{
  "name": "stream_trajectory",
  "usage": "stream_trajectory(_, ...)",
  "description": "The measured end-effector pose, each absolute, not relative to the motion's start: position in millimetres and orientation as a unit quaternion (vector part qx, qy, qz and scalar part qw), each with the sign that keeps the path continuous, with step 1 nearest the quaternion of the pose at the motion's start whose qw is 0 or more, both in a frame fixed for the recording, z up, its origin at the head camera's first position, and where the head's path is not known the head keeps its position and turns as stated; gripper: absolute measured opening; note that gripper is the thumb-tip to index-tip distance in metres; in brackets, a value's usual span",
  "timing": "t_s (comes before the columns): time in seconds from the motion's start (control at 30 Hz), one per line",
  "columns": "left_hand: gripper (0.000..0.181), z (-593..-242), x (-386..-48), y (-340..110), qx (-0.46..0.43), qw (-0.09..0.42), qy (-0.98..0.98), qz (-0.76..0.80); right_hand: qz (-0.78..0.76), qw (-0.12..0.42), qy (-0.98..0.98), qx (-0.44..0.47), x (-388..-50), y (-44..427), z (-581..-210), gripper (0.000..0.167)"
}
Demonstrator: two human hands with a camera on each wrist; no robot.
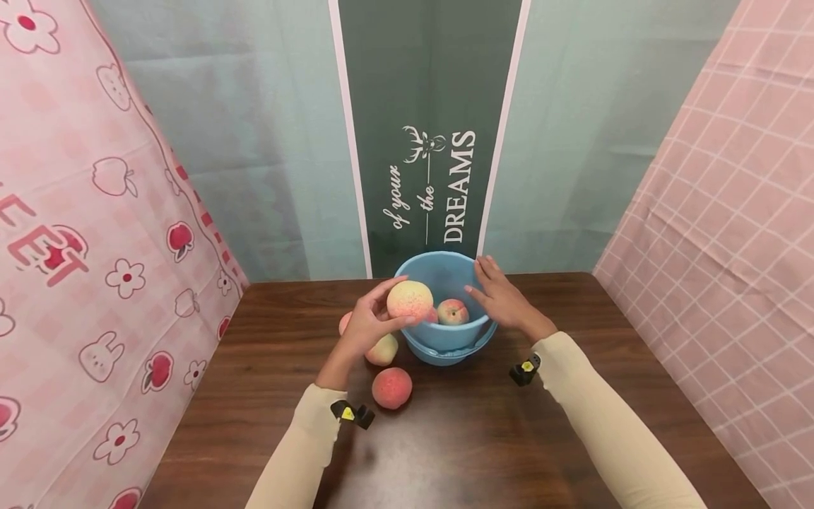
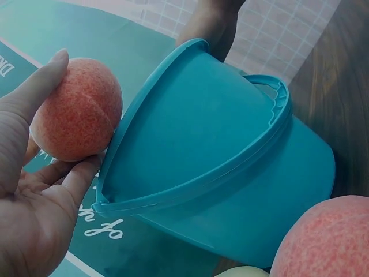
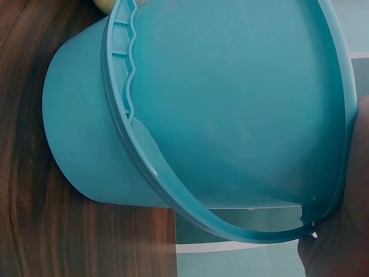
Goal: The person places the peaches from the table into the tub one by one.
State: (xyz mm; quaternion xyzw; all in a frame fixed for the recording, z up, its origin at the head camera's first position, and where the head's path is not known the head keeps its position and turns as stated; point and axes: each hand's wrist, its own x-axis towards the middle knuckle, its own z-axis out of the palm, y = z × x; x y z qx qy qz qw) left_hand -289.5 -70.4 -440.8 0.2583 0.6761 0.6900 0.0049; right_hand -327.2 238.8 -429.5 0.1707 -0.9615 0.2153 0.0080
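Note:
My left hand [image 1: 367, 319] holds a pale yellow and pink peach [image 1: 410, 300] between thumb and fingers, at the left rim of a light blue bucket [image 1: 445, 338]. In the left wrist view this peach [image 2: 81, 109] shows a reddish side, close beside the bucket rim. At the bucket's right rim rests my right hand [image 1: 509, 302], fingers extended and thumb reaching over the edge. Inside the bucket lies a peach [image 1: 453, 311], with part of another, pinker one beside it. The bucket handle [image 1: 448, 352] hangs down on the near side.
On the brown wooden table [image 1: 496, 438], a red peach [image 1: 392, 388] lies in front of the bucket. A yellowish peach [image 1: 381, 350] sits to its left, and a pink one [image 1: 345, 322] is partly hidden behind my left hand. Printed cloths [image 1: 267, 141] hang around the table.

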Motion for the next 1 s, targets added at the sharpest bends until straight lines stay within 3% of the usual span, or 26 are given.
stream_trajectory(0.67, 0.076, -437, -290, -62, 0.258, -0.022, 0.722, 0.641, 0.212, 0.007, -0.963, 0.168, -326, 236, -431, 0.077)
stream_trajectory(0.9, 0.076, -406, -273, -60, 0.247, -0.007, 0.748, 0.616, 0.213, 0.006, -0.963, 0.166, -326, 238, -430, 0.078)
stream_trajectory(1.0, 0.077, -411, -279, -60, 0.247, -0.006, 0.757, 0.605, 0.213, 0.006, -0.963, 0.166, -326, 238, -430, 0.077)
